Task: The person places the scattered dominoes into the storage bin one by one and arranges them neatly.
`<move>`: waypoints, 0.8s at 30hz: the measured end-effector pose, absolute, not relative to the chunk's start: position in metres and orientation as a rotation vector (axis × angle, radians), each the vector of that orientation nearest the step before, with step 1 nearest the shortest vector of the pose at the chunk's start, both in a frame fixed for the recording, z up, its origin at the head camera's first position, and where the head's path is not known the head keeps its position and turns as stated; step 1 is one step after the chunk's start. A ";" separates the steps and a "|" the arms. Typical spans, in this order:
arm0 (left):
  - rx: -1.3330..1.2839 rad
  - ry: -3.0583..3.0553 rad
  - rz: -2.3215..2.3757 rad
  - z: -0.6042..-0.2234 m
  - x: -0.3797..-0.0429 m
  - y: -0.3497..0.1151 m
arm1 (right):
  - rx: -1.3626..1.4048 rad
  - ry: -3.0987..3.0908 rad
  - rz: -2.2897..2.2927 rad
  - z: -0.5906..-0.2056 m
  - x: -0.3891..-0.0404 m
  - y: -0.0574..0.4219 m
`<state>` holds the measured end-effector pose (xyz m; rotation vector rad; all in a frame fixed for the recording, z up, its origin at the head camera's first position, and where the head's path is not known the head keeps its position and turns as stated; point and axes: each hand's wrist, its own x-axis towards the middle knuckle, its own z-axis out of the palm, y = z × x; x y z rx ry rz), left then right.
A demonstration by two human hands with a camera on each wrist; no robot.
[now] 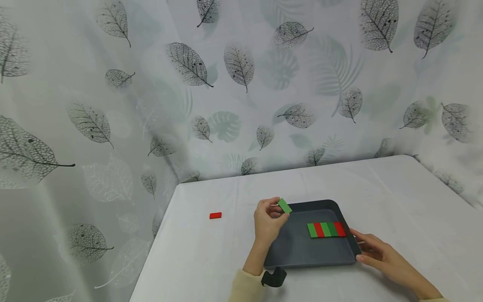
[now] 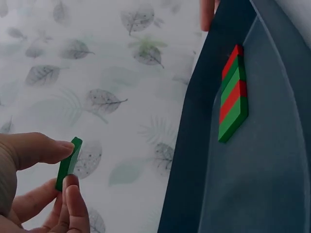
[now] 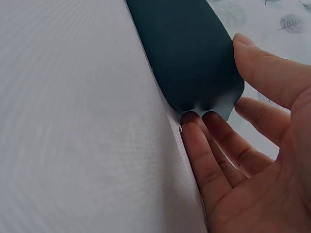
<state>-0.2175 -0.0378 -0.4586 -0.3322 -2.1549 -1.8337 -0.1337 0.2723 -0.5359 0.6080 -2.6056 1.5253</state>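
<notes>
My left hand (image 1: pixel 268 222) pinches a small green tile (image 1: pixel 284 206) between thumb and fingertips, raised at the left side of a dark grey tray (image 1: pixel 292 251). In the left wrist view the held tile (image 2: pixel 69 164) stands on edge, its narrow side showing. Inside the tray, toward its right wall, a row of tiles (image 1: pixel 326 230) alternates green and red, with two greens side by side near the right end. My right hand (image 1: pixel 383 256) rests at the tray's right side, relaxed fingertips and thumb touching its outer wall (image 3: pixel 189 58).
One red tile (image 1: pixel 215 215) lies apart on the white-covered table (image 1: pixel 196 251), left of the tray. A leaf-patterned curtain (image 1: pixel 241 105) hangs behind the table and along its left side. A black band (image 1: pixel 274 277) is on the left wrist.
</notes>
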 end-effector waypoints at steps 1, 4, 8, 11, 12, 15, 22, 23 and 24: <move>-0.341 -2.170 -1.823 -0.460 -0.217 -0.035 | 0.609 -2.601 1.527 -0.536 -0.134 0.272; -0.359 -2.220 -1.792 -0.466 -0.218 -0.027 | 0.620 -2.595 1.528 -0.535 -0.134 0.272; -0.350 -2.312 -1.757 -0.480 -0.221 -0.019 | 0.622 -2.594 1.528 -0.535 -0.134 0.272; -0.322 -2.402 -1.712 -0.491 -0.223 -0.015 | 0.625 -2.589 1.534 -0.535 -0.135 0.272; -0.315 -2.428 -1.697 -0.494 -0.224 -0.014 | 0.625 -2.588 1.534 -0.535 -0.135 0.272; -0.306 -2.508 -1.648 -0.502 -0.226 -0.012 | 0.630 -2.589 1.536 -0.536 -0.135 0.272; -0.378 -2.654 -1.532 -0.510 -0.225 -0.007 | 0.618 -2.595 1.541 -0.536 -0.135 0.272; -0.389 -2.670 -1.509 -0.510 -0.225 -0.007 | 0.616 -2.596 1.537 -0.536 -0.135 0.273; -0.400 -2.681 -1.488 -0.512 -0.225 -0.006 | 0.615 -2.595 1.535 -0.536 -0.135 0.273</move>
